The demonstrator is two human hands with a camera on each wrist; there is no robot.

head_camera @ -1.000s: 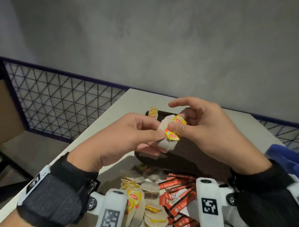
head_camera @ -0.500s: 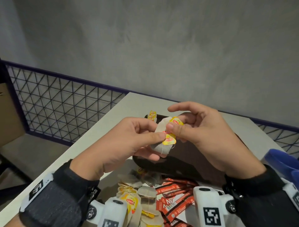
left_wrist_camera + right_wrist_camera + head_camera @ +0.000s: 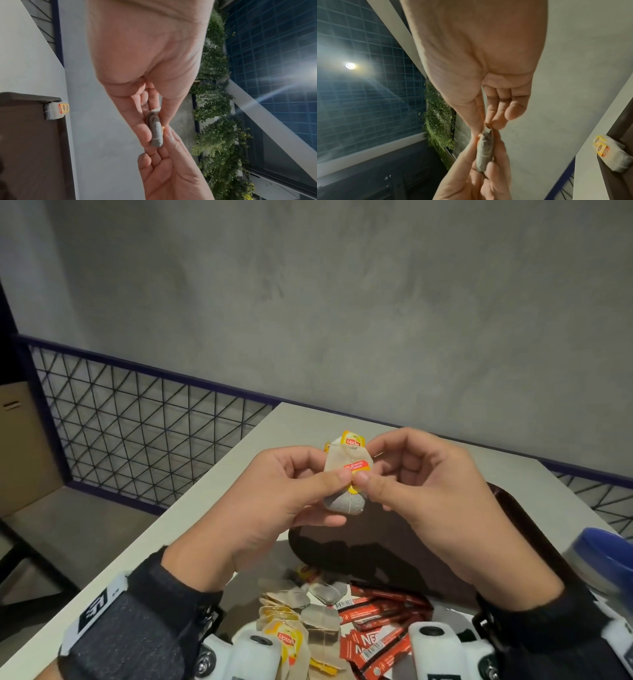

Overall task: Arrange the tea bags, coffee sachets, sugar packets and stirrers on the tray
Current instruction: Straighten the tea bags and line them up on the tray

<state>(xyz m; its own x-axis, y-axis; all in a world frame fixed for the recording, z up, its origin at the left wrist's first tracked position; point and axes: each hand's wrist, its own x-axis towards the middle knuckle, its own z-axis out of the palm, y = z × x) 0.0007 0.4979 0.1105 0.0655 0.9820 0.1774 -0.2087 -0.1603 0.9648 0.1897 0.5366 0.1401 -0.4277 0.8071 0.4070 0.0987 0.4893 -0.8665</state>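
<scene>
Both hands hold one tea bag (image 3: 346,474) with a yellow and red tag above the dark brown tray (image 3: 513,529). My left hand (image 3: 330,484) pinches its left side, thumb in front. My right hand (image 3: 368,479) pinches the tag and string on its right side. The wrist views show the same bag edge-on (image 3: 155,129) (image 3: 484,150) between the fingertips. Another tea bag (image 3: 54,111) (image 3: 611,155) lies at the tray's far corner. Loose tea bags (image 3: 291,631) and red coffee sachets (image 3: 376,621) are heaped on the table near me.
The white table (image 3: 219,501) ends at a purple-framed wire fence (image 3: 144,419) on the left and a grey wall behind. A blue object (image 3: 606,556) sits at the right edge beside the tray.
The tea bag has turned more upright between the hands and both tags now face me. My right index finger has curled in. The hands stay close together above the tray.
</scene>
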